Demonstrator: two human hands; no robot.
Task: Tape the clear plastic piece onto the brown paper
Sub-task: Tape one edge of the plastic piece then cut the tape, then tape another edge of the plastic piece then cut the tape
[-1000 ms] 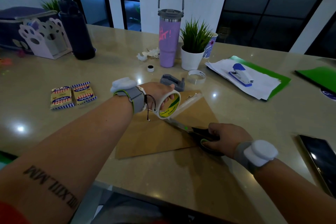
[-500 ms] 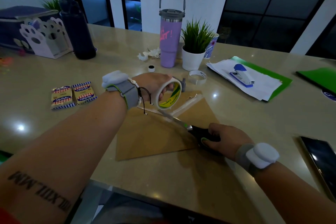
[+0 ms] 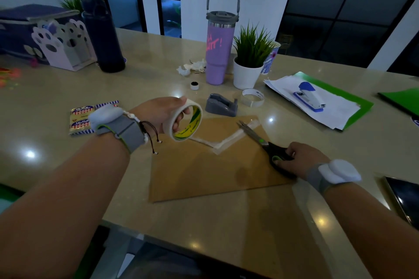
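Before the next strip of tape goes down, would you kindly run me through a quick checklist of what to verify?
1. Tape roll held in left hand: ok.
2. Scissors held in right hand, blades resting on the brown paper: ok.
3. Brown paper flat on the table: ok.
4. Clear plastic piece lying on the paper: ok.
5. All plastic edges taped: cannot tell.
6. Free tape end ready to pull: cannot tell.
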